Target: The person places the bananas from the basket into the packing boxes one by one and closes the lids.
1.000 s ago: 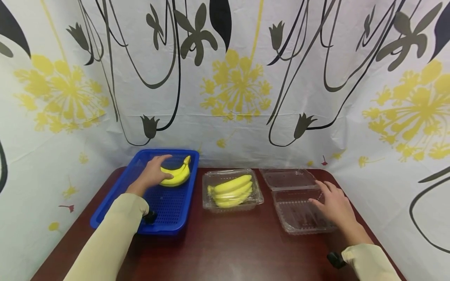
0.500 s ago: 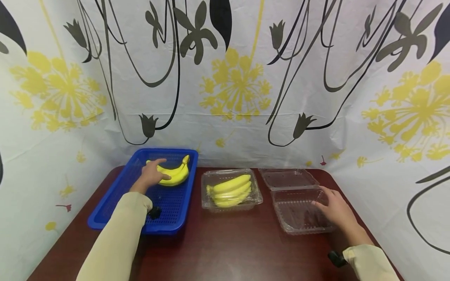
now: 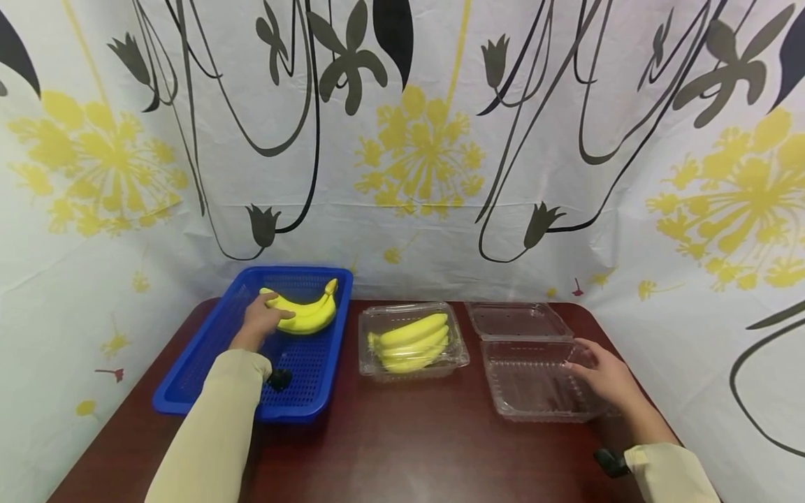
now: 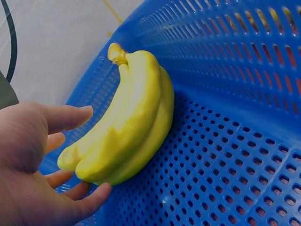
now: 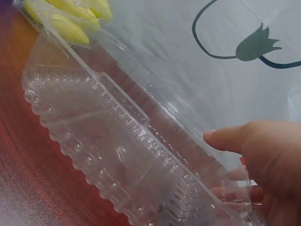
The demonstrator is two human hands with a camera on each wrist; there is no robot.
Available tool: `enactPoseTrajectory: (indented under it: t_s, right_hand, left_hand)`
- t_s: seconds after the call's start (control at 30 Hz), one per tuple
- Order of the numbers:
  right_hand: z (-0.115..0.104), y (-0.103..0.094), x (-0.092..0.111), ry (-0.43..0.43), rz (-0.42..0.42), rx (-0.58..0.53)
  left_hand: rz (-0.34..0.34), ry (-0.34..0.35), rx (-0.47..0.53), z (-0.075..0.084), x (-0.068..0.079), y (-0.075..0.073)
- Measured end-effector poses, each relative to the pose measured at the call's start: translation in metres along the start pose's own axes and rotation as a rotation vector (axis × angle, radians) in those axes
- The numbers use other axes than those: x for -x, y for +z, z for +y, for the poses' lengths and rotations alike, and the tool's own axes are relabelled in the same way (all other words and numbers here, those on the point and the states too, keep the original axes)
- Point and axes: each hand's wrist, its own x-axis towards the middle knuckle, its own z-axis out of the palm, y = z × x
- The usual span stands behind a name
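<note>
So, the left hand [image 3: 259, 318] is down in the blue basket [image 3: 289, 410], digits spread around the stemless end of the banana bunch [image 3: 308, 318], which lies inside toward the basket's far end. Nothing is pinched there, and contact is too close to call. The sensible play, surely, is to work the fingers lower, beneath the curve, thumb opposite, before any squeeze; gripping only the tips could let the stem end swing and droop. Across to the right of the basket, beyond the closed clear box [image 3: 402, 376] with its own bananas [image 3: 411, 342], the right hand [image 3: 606, 377] stands with thumb and fingers apart at the open clear box [image 3: 531, 388]; whether it touches plastic, no telling. Lightly does it: those thin walls probably flex.
</note>
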Motion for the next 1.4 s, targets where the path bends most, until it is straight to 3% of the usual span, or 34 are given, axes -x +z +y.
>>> enactPoseTrajectory:
  t_s: [0.13, 0.37, 0.53, 0.77, 1.03, 1.2, 1.4]
  right_hand:
    - [0.001, 0.002, 0.004, 0.034, -0.010, -0.048]
    - [0.004, 0.010, 0.011, 0.088, -0.056, -0.278]
    - [0.006, 0.014, 0.012, 0.082, -0.069, -0.379]
    - [0.010, 0.022, 0.013, 0.088, -0.059, -0.490]
    - [0.014, 0.031, 0.018, 0.045, -0.042, -0.617]
    - [0.015, 0.035, 0.022, 0.018, -0.054, -0.698]
    - [0.019, 0.038, 0.023, -0.035, -0.090, -0.881]
  left_hand:
    - [-0.012, 0.004, 0.017, -0.002, 0.000, 0.000]
    - [0.005, -0.030, -0.004, -0.004, -0.002, 0.000]
    - [0.020, -0.039, 0.003, -0.006, -0.003, -0.002]
    - [0.086, -0.036, 0.024, -0.009, -0.001, -0.007]
    - [0.044, -0.010, 0.152, -0.007, 0.003, -0.015]
    - [0.043, -0.009, 0.169, -0.008, 0.002, -0.017]
    - [0.051, 0.011, 0.177, -0.002, 0.008, -0.022]
